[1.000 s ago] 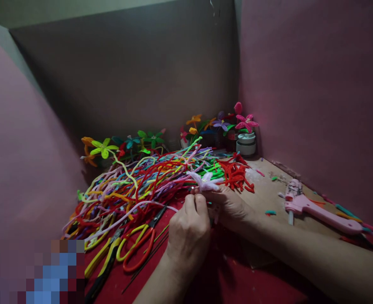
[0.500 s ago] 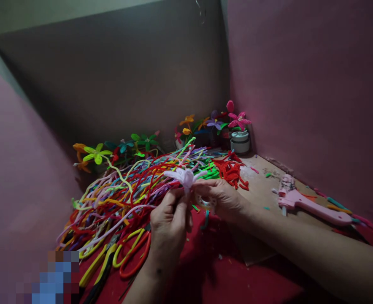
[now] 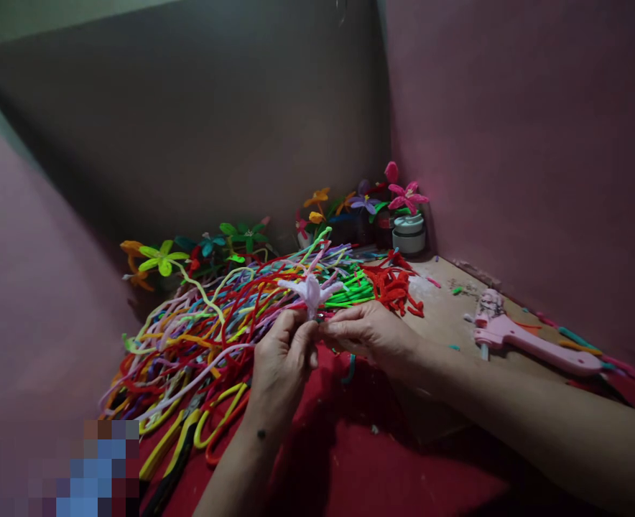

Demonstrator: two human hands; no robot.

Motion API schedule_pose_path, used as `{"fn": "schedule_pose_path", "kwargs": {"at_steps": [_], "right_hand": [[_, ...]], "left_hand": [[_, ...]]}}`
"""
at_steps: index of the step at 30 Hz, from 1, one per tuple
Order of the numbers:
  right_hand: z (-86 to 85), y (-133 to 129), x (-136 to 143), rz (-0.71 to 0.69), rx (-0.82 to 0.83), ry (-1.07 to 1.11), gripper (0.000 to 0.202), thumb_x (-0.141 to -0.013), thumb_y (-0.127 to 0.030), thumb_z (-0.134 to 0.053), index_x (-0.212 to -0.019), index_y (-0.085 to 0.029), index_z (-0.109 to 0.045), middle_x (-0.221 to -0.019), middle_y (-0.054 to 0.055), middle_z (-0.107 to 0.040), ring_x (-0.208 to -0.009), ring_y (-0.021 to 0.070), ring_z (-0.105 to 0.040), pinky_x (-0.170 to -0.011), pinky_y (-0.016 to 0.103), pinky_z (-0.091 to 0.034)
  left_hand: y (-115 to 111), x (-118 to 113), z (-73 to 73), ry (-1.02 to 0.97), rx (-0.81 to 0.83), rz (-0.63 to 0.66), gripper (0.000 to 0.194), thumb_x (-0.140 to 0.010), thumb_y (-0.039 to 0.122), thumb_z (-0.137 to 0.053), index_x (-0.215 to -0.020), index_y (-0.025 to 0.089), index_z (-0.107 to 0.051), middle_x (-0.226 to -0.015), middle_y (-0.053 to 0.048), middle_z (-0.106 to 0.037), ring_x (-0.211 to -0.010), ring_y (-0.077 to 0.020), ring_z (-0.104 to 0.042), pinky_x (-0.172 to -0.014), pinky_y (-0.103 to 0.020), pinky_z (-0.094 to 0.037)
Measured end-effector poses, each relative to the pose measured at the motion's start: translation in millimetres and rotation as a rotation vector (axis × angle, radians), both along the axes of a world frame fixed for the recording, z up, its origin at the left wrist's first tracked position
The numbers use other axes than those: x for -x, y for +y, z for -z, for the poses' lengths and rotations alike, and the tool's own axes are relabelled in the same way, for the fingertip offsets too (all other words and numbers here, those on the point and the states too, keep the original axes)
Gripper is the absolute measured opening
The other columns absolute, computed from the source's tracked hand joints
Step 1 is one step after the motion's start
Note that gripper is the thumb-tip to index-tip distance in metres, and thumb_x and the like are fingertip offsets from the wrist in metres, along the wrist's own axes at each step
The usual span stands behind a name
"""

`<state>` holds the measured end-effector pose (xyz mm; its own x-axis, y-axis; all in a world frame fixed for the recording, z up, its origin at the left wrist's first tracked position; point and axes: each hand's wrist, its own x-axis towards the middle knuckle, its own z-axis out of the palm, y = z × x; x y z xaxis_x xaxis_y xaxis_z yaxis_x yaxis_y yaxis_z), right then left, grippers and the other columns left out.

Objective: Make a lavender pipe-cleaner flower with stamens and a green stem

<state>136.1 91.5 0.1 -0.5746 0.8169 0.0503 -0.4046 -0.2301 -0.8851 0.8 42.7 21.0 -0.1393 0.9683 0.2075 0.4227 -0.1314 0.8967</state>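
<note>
A pale lilac pipe-cleaner flower (image 3: 311, 289) stands upright with its petals spread. My left hand (image 3: 288, 348) pinches its base between thumb and fingers. Close against the same base, on the right, my right hand (image 3: 368, 332) is closed with its fingertips pressed together. A small dark, shiny bit shows between the two hands; what the right fingers grip is mostly hidden. Behind the flower spreads a big heap of coloured pipe cleaners (image 3: 188, 337), with green stems (image 3: 358, 289) and short red pieces (image 3: 393, 289) at its right side.
A pink glue gun (image 3: 538, 346) lies at the right on a brown board (image 3: 436, 316). Yellow-handled pliers (image 3: 172, 441) and scissors (image 3: 210, 431) lie at the left on red cloth (image 3: 360, 459). Finished flowers (image 3: 162, 257) and a lidded jar (image 3: 409, 234) stand along the back wall.
My right fingers have moved slightly down and left, to the flower's base. A whitish ring-shaped roll visible under the right hand before is now out of sight. The flower has tipped a little.
</note>
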Motion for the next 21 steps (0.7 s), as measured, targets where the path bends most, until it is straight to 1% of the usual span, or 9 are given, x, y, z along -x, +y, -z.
{"fn": "schedule_pose_path", "kwargs": {"at_steps": [3, 5, 7, 9, 11, 13, 17, 19, 21], "right_hand": [[2.9, 2, 0, 0.020, 0.020, -0.073, 0.018, -0.060, -0.027, -0.072, -0.057, -0.012, -0.065, -0.047, -0.002, -0.052, -0.045, 0.0057, -0.038, -0.047, 0.024, -0.024], [3.6, 3, 1, 0.019, 0.043, -0.079, 0.017, -0.060, -0.025, -0.070, -0.054, -0.012, -0.062, -0.044, -0.003, -0.050, -0.041, 0.0050, -0.035, -0.045, 0.023, -0.021], [2.9, 3, 1, 0.023, 0.091, -0.061, 0.014, -0.059, -0.022, -0.069, -0.053, -0.012, -0.062, -0.044, -0.002, -0.051, -0.041, 0.0052, -0.037, -0.045, 0.022, -0.022], [2.0, 3, 1, 0.019, 0.175, -0.044, 0.009, -0.058, -0.019, -0.068, -0.056, -0.012, -0.062, -0.048, -0.001, -0.055, -0.044, 0.0071, -0.045, -0.046, 0.022, -0.028], [2.4, 4, 1, 0.007, 0.249, -0.025, 0.006, -0.058, -0.016, -0.066, -0.059, -0.012, -0.063, -0.052, 0.001, -0.059, -0.048, 0.0092, -0.050, -0.049, 0.023, -0.033], [4.3, 4, 1, 0.000, 0.263, -0.019, 0.005, -0.057, -0.015, -0.065, -0.059, -0.012, -0.062, -0.052, 0.001, -0.059, -0.049, 0.0098, -0.051, -0.050, 0.023, -0.035], [6.2, 3, 2, -0.009, 0.181, -0.057, 0.005, -0.055, -0.014, -0.063, -0.058, -0.012, -0.061, -0.051, -0.001, -0.057, -0.045, 0.0079, -0.047, -0.048, 0.023, -0.033], [3.8, 1, 1, -0.014, 0.153, -0.066, 0.006, -0.053, -0.013, -0.064, -0.059, -0.011, -0.061, -0.051, -0.001, -0.057, -0.045, 0.0079, -0.048, -0.048, 0.022, -0.032], [0.1, -1, 1, -0.004, 0.142, -0.060, 0.008, -0.052, -0.014, -0.066, -0.058, -0.011, -0.061, -0.051, -0.001, -0.056, -0.046, 0.0076, -0.047, -0.048, 0.022, -0.031]], "left_hand": [[2, 2, 3.0, 0.170, -0.035, 0.008, 0.014, -0.082, 0.031, -0.045, -0.075, 0.019, -0.050, -0.047, 0.007, -0.042, -0.041, -0.0077, -0.037, -0.041, -0.018, -0.031], [2, 2, 5.2, 0.316, -0.107, -0.001, 0.014, -0.083, 0.028, -0.043, -0.075, 0.019, -0.051, -0.052, 0.005, -0.046, -0.045, -0.0089, -0.042, -0.045, -0.020, -0.034], [1, 0, 6.3, 0.440, -0.193, -0.012, 0.013, -0.082, 0.021, -0.041, -0.074, 0.019, -0.051, -0.060, 0.003, -0.052, -0.051, -0.0100, -0.047, -0.051, -0.020, -0.037], [0, -2, 6.7, 0.515, -0.244, -0.015, 0.014, -0.082, 0.017, -0.039, -0.073, 0.019, -0.050, -0.064, 0.002, -0.055, -0.056, -0.0108, -0.050, -0.055, -0.021, -0.039], [-1, -3, 7.5, 0.544, -0.255, -0.014, 0.016, -0.084, 0.019, -0.038, -0.075, 0.019, -0.051, -0.065, 0.001, -0.056, -0.057, -0.0113, -0.052, -0.057, -0.021, -0.040], [-1, -4, 9.5, 0.564, -0.269, -0.004, 0.019, -0.087, 0.024, -0.037, -0.077, 0.019, -0.052, -0.066, 0.001, -0.056, -0.058, -0.0115, -0.052, -0.058, -0.022, -0.040], [1, -2, 14.4, 0.603, -0.351, -0.032, 0.022, -0.086, 0.026, -0.040, -0.071, 0.019, -0.053, -0.061, 0.002, -0.053, -0.054, -0.0098, -0.048, -0.056, -0.020, -0.038], [1, -1, 14.8, 0.575, -0.352, -0.052, 0.022, -0.085, 0.026, -0.042, -0.067, 0.019, -0.052, -0.057, 0.004, -0.049, -0.050, -0.0083, -0.043, -0.053, -0.018, -0.035], [0, -1, 13.7, 0.526, -0.329, -0.058, 0.021, -0.085, 0.026, -0.043, -0.068, 0.019, -0.053, -0.056, 0.004, -0.048, -0.048, -0.0076, -0.041, -0.052, -0.018, -0.034]]}}
